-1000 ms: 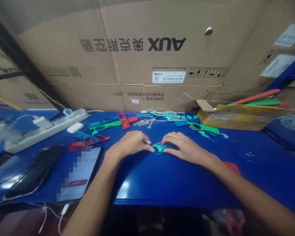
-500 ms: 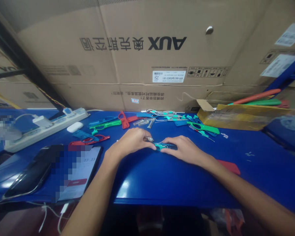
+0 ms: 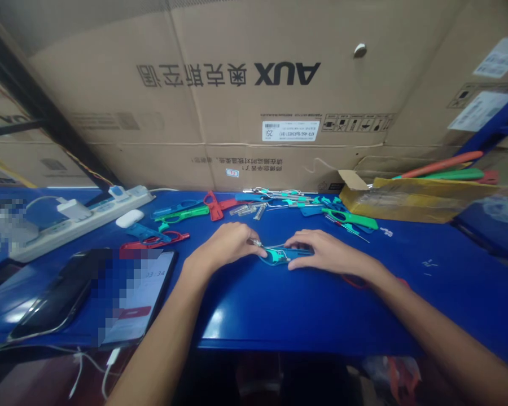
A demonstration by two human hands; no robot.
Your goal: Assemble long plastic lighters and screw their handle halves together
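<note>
A blue plastic handle-like shell [image 3: 296, 254] lies low over the table between my hands, its rounded looped end to the left. Inside it shows a turquoise part [image 3: 275, 256] with a thin pale wire. My left hand [image 3: 235, 242] is closed, thumb and fingers pinching at the shell's looped end; a small shiny piece [image 3: 257, 243] shows at the fingertips. My right hand [image 3: 322, 252] straddles the other end, fingers on the far side and thumb on the near side. A red plastic piece [image 3: 355, 281] lies partly hidden under my right forearm.
Behind the hands lie red, blue and green plastic handles [image 3: 182, 213], clear small parts [image 3: 249, 210] and thin metal rods [image 3: 292, 197]. An open carton [image 3: 419, 200] stands right. Left are a power strip [image 3: 88, 220], a white case [image 3: 129, 218], a phone [image 3: 55, 299] and a tablet [image 3: 152, 293].
My right hand has shifted right along the blue shell and its thumb and fingers have spread wider, so more of the shell and the turquoise part shows. My left hand stays nearly still.
</note>
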